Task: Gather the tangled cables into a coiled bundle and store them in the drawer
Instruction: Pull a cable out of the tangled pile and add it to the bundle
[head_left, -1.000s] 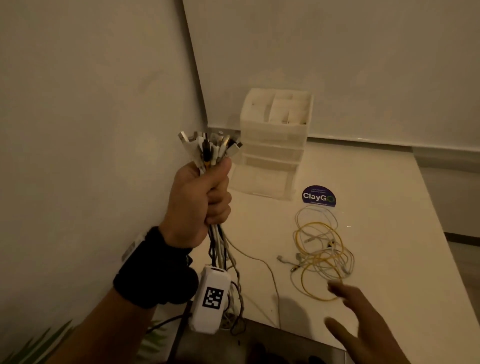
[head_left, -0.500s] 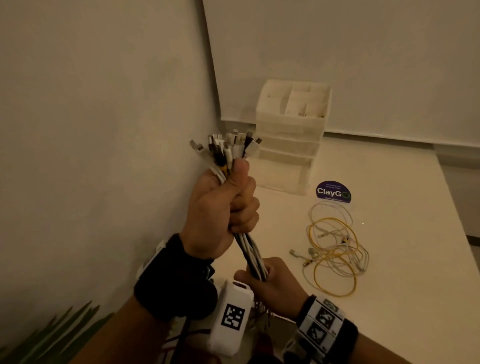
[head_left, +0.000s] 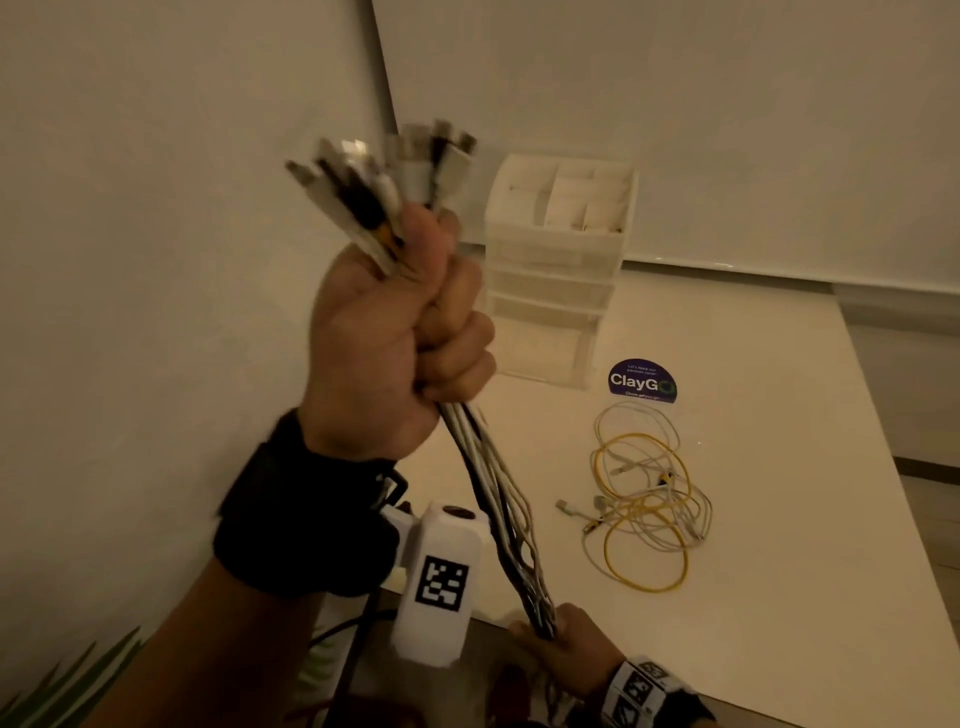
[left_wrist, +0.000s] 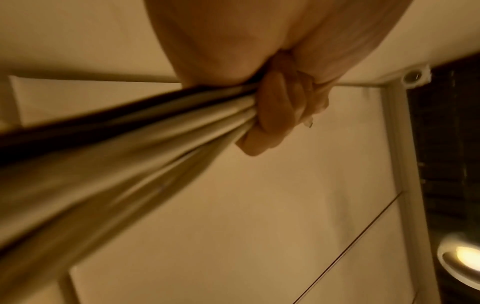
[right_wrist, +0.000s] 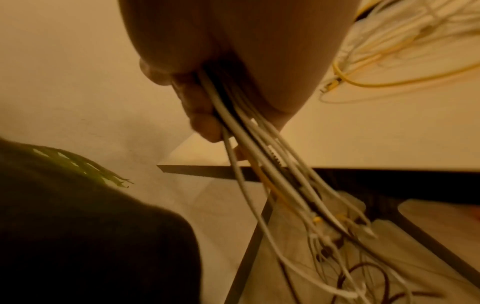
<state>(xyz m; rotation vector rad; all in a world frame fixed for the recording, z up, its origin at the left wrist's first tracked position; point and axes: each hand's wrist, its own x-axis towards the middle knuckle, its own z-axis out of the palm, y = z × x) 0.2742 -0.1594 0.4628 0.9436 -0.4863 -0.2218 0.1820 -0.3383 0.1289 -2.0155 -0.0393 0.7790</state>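
- Left hand (head_left: 395, 332), centre-left of the head view, fisted round the cables (head_left: 498, 499) just under their plugs (head_left: 384, 182); plug ends fanned out above the fist, likely to keep them level for coiling.
- Right hand (head_left: 566, 649), bottom centre of that view, closed round the same cables lower down, so the stretch between the hands runs taut and diagonal; looks like straightening the strands before any loop is made.
- No coil formed yet, judging by the straight run.
- Second tangle (head_left: 649, 499), yellow and white, lying loose on the worktop (head_left: 779, 597) at right of centre, well apart from both hands, between the worktop's near edge and the sticker (head_left: 642, 381).
- Drawer unit (head_left: 556, 270) at the back against the wall, upper centre; drawers appear shut, so storing is some way off.
- Left wrist view: curled fingers (left_wrist: 275, 107) clamped on the blurred cables (left_wrist: 130, 144), with ceiling and a lamp behind; nothing of the worktop.
- Right wrist view: what the head view cuts off, namely free cable tails (right_wrist: 298, 205) fanning out below the right hand (right_wrist: 233, 51) and hanging past the worktop edge (right_wrist: 207, 170) toward the floor, still tangled there.
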